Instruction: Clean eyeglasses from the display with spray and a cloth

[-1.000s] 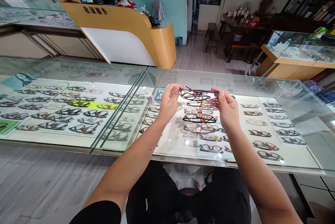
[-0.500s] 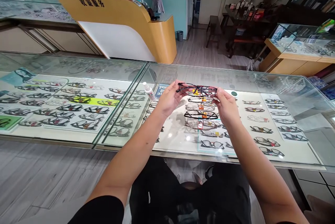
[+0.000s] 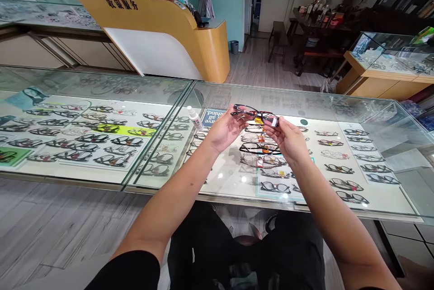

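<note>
Dark-framed eyeglasses (image 3: 257,114) are held up over the glass display case, tilted with the right side lower. My left hand (image 3: 224,130) grips them at the left end, its fingers closed near the hinge and temple. At the other end my right hand (image 3: 286,138) pinches the frame by the right lens, with its fingers curled beneath. A white spray bottle (image 3: 194,118) stands on the glass just left of my left hand. Beside it a blue printed card (image 3: 213,117) is partly covered by that hand.
Rows of eyeglasses lie inside the display case (image 3: 403,186) under the glass top. Another case adjoins it on the left, with more frames (image 3: 79,156). Beyond are a yellow cashier counter (image 3: 162,14), a small bin (image 3: 234,46), a wooden bench (image 3: 278,36) and a cluttered dark table.
The eyeglasses have tipped, their right end now lower and turned. My right hand has shifted slightly left and down, its fingers moving under the lens. My left hand keeps its grip.
</note>
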The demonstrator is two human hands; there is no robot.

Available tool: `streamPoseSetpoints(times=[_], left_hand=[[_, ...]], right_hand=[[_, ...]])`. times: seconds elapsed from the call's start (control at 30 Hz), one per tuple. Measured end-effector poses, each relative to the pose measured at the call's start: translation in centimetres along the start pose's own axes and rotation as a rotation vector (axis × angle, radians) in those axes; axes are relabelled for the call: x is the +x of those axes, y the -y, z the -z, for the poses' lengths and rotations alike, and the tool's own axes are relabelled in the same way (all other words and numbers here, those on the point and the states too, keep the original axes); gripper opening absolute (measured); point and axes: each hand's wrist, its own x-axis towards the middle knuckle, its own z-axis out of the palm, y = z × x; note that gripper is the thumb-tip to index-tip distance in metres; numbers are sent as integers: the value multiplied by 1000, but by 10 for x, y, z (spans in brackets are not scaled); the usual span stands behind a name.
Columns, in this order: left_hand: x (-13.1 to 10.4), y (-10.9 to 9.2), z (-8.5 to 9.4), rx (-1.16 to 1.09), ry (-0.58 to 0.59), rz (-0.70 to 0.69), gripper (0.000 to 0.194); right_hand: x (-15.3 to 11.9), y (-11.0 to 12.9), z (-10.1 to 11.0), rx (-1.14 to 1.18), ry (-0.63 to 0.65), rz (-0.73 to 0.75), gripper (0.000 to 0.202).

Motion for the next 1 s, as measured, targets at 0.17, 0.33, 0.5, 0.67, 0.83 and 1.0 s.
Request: streamPoseSetpoints(times=[0.17,0.33,0.5,0.67,0.83,1.0], left_hand=[[3,8,7,85,-26,31,12],[-6,21,5,271,101,145,25],[-19,31,-10,150,126,45,40],[-20,35,-13,57,48,3,43],[-18,35,-10,37,-43,23,48],[-16,28,-10,-9,-58,46,46]], right_hand=[[5,-5,4,12,-56,41,30],[2,-1,4,-136,-148,218,39],[-13,-1,-4,-449,-198,549,38],[-21,-11,-4,-800,-183,865,34],[-18,-18,3,-1008,-128,1005,37],[-14,-16,6,-1113,53,1100,36]])
